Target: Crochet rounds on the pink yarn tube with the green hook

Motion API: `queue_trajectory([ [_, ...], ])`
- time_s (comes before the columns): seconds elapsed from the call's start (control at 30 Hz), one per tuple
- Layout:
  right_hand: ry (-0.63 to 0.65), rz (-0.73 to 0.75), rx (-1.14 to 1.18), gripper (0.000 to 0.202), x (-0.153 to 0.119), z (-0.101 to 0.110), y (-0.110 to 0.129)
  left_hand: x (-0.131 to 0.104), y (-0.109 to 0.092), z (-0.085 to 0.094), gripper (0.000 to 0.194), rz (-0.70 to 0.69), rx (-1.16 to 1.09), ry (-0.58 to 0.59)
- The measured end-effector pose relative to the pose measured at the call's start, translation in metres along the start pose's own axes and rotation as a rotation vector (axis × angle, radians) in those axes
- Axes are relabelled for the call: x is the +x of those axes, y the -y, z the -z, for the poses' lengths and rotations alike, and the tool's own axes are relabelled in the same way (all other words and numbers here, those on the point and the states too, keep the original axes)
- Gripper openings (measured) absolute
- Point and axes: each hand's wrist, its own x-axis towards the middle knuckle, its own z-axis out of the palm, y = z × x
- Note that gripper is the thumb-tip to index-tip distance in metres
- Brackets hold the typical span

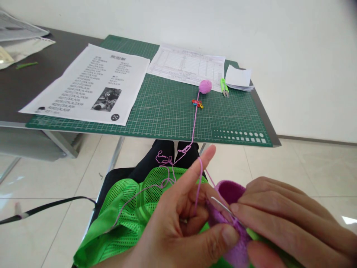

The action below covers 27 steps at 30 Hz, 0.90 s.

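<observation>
Purple crochet work (230, 188), a rounded hollow piece, is pinched between the thumb and fingers of my left hand (184, 219). My left index finger points up and away, with pink yarn (199, 182) looped over it. My right hand (281, 216) grips a crochet hook (223, 205) with a green handle; its metal tip lies at the edge of the purple piece. The yarn strand runs in loose tangles over my lap and up to a small pink yarn ball (205, 86) on the green cutting mat (167, 108).
On the mat lie a printed sheet (78, 89), a second sheet (184, 63), green snips (224, 87), a paper stack (238, 77) and colored stitch markers (197, 103). Green mesh fabric (125, 208) covers my lap. More papers (22, 48) lie at the far left.
</observation>
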Motion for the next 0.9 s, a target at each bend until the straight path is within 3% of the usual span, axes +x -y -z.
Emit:
queue_trajectory([
  [0.23, -0.168, -0.198, -0.039, 0.042, -0.015, -0.002, 0.011, 0.004, -0.001, 0.008, 0.072, 0.026, -0.058, 0.142],
  [0.47, -0.005, -0.086, -0.012, 0.027, -0.023, -0.001, 0.006, 0.003, 0.0, 0.008, 0.072, 0.006, -0.031, 0.082],
  [0.6, 0.012, -0.059, -0.003, 0.026, -0.023, -0.001, 0.004, 0.003, 0.002, 0.007, 0.071, 0.038, -0.074, 0.096],
  [0.9, 0.007, -0.173, 0.048, 0.04, -0.016, 0.002, 0.006, 0.006, 0.005, 0.006, 0.068, 0.068, -0.184, 0.11],
])
